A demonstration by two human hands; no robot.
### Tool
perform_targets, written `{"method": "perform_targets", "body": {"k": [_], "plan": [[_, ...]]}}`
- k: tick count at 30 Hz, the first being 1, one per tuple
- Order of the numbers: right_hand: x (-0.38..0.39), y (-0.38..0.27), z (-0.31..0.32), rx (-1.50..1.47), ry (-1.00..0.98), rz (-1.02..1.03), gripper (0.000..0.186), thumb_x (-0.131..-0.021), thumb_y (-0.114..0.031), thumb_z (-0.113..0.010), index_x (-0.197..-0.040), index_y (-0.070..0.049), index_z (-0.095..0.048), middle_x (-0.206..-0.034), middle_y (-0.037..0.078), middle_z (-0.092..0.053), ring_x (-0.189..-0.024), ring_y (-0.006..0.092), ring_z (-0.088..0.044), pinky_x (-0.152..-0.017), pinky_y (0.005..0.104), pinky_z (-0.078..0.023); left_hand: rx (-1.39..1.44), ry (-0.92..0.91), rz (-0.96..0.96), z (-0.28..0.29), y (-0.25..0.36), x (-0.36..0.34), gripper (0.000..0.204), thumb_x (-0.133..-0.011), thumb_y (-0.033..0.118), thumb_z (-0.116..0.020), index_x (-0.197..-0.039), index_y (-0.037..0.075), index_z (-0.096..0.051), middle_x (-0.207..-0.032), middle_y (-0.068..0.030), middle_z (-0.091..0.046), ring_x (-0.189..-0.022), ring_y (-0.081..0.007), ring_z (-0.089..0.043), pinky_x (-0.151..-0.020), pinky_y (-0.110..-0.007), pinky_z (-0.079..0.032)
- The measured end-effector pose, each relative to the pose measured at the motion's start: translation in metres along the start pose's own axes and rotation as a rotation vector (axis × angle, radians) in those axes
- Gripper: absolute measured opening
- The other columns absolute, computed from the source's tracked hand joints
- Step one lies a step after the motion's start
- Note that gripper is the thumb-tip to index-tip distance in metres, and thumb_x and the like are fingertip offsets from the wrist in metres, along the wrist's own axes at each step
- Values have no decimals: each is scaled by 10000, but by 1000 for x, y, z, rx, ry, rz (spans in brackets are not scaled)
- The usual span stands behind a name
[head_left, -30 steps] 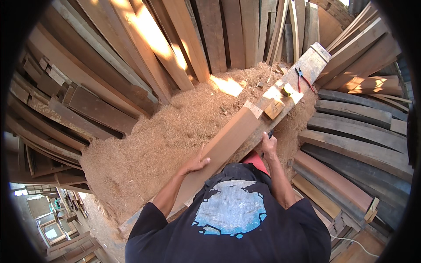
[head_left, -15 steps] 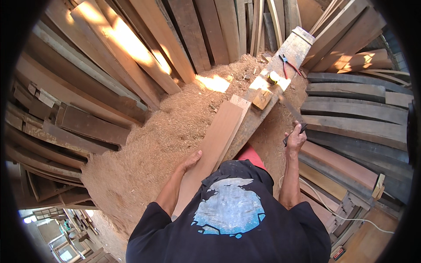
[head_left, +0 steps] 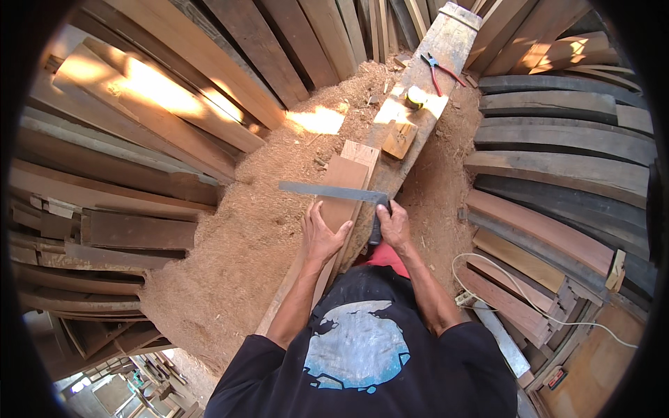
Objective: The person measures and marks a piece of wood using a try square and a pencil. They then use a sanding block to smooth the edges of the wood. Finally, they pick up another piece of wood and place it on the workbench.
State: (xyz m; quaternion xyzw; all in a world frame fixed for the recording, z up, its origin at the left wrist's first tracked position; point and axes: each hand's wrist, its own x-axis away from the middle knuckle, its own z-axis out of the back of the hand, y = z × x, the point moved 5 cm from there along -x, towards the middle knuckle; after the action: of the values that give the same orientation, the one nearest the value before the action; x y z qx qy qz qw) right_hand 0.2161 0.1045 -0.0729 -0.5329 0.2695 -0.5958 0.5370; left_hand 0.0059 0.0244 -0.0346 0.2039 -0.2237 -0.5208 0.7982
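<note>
1. The right hand is closed around the black handle of a metal-bladed square, near the right side of a long reddish-brown wooden board.
2. The straight, grey metal blade extends left across the board and past its far edge; whether it touches the wood cannot be told.
3. The left hand lies on the board just below the blade, thumb and fingers spread wide.
4. The board lies lengthwise along a narrow, worn grey wooden bench.
5. Beyond the board's end, on the bench, sit a small yellowish-brown wooden block, a round yellow-and-black tape measure and red-handled metal pliers.
6. Pale brown wood shavings cover the ground to the left.
</note>
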Motion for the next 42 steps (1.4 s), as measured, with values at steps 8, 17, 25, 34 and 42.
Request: {"method": "perform_targets", "body": {"k": [8,17,25,34,42], "plan": [[-18,0,-17,10,-153,-35,248,-926,-220,-671,-977,20,-705,-781,148,-699,-734,221,-684,-710,401,-532,-197,-91,-110,-18,42,-20,1175,-707,568,-867,-1562,72,-232,-1636,-378,-57,-1490,-593,-104,-1179,-709,-121],[-34,26,-46,-254,-158,-80,195,-929,-178,-693,-943,14,-720,-759,69,-709,-712,120,-642,-658,337,-521,-248,147,-213,-46,37,-30,796,-771,473,-776,-1486,275,-491,-1621,-370,-211,-1436,-618,-198,-1111,-764,-177],[-29,6,-39,-306,-84,-161,156,-922,-127,-720,-999,9,-724,-796,29,-734,-707,62,-631,-641,276,-533,-240,152,-219,-46,38,-31,759,-735,423,-776,-1466,350,-583,-1640,-291,-285,-1412,-594,-239,-1125,-737,-177],[-34,13,-41,-295,-69,-127,160,-921,-141,-725,-969,12,-719,-783,47,-737,-701,78,-643,-642,295,-539,-293,110,-201,-44,44,-33,745,-765,387,-761,-1483,332,-571,-1641,-306,-263,-1414,-593,-226,-1122,-714,-188],[-34,13,-41,-321,-58,-124,140,-919,-137,-725,-952,-1,-719,-753,28,-716,-677,71,-623,-622,289,-522,-288,144,-198,-47,41,-33,750,-752,438,-753,-1475,354,-567,-1622,-315,-291,-1418,-601,-233,-1121,-739,-177]]}}
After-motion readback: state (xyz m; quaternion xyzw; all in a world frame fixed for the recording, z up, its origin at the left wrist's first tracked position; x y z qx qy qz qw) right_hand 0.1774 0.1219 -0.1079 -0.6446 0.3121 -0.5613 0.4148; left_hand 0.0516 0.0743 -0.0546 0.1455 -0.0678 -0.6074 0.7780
